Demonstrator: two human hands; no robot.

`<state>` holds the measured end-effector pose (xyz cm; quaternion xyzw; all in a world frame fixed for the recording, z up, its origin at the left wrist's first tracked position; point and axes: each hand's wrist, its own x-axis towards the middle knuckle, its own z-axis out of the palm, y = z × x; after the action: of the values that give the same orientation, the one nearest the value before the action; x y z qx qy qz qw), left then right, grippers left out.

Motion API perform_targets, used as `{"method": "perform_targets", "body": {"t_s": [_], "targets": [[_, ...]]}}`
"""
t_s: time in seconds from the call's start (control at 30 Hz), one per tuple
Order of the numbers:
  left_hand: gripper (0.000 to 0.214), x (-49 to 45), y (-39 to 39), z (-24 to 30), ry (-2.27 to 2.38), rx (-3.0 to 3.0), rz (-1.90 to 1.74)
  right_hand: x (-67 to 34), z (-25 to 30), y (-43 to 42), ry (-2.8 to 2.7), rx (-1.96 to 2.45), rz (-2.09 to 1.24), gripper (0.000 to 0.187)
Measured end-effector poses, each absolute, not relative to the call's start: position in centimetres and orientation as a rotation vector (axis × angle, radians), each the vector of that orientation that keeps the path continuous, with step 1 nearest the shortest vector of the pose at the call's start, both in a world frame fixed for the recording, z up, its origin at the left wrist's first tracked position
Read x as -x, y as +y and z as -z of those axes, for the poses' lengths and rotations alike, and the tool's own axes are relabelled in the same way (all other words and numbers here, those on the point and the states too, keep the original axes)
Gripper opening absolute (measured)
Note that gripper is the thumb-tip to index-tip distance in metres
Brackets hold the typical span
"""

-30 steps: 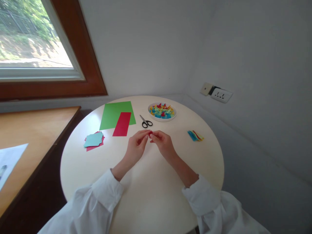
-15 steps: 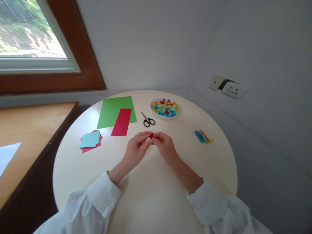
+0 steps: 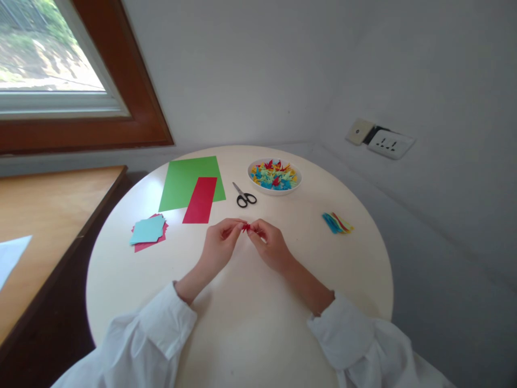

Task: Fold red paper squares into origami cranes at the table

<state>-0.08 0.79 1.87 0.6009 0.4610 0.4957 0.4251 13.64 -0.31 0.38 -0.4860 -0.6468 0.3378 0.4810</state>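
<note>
Red paper, a tiny folded scrap [image 3: 245,227], sits pinched between my two grips just above the round cream counter [image 3: 242,323]. My left grip [image 3: 218,248] closes narrow on the scrap's left end with thumb and forefinger, and my right grip [image 3: 270,245] pinches its right end the same way, so the fingertips of both nearly meet. How the scrap is folded is too small to tell. Both wrists come out of loose white sleeves [image 3: 161,334] and rest low over the counter.

Just beyond the grips lie black-handled scissors [image 3: 243,195], blades shut. Farther out and to the right of them stands a shallow white dish [image 3: 274,193] heaped with small folded papers in red, blue, yellow and green. Beyond my left grip a red paper strip [image 3: 200,200] overlaps the corner of a large green paper sheet [image 3: 186,180]. Well to the left of that grip lies a stack of pale blue paper squares [image 3: 147,230] on top of red ones. Well to the right of my right grip rests a small fan of coloured paper slips [image 3: 337,222].
</note>
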Motion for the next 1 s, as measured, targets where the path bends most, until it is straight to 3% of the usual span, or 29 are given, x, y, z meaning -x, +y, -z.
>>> {"method": "perform_targets", "body": {"t_s": [0.43,1.0], "targets": [[0.024,0.6,1.6,-1.1,0.969,-0.994,-1.099,-14.2,-0.3,0.1,-1.575,1.15,-1.062,0.016],[0.007,1.0,2.0,-0.8,0.798,-0.658,-0.965,-14.4,0.0,0.1,-1.657,1.142,-1.092,0.018]]}}
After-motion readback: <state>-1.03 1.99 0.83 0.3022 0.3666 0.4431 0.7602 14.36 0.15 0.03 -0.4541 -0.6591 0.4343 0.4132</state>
